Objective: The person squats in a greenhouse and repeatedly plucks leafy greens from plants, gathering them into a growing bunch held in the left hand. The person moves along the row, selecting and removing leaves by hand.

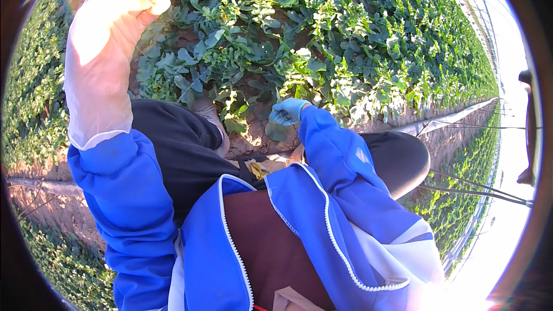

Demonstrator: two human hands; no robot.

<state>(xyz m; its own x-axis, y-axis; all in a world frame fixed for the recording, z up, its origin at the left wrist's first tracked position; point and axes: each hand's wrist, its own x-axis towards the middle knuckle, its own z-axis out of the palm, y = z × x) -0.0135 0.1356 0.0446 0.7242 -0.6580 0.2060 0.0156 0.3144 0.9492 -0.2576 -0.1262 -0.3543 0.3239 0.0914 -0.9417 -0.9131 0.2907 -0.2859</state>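
Note:
My left hand (112,39) is raised close to the camera at the upper left, in a thin translucent glove. Strong sunlight washes out part of it. The fingers look bent, and whether they hold anything cannot be told. Low over the soil, my right hand (288,111) wears a light blue glove, its fingers loosely curled. It is beside leafy green plants (242,43) with lobed leaves, and a leaf (275,130) lies just below its fingers. Whether the fingers touch that leaf is unclear.
My bent knees in dark trousers (173,138) and a shoe (211,114) are at the bed's edge. Pale sheeting (445,119) runs along the ground at the right. Dark lines (479,193) stretch across the lower right. More rows of plants (34,82) grow at the left.

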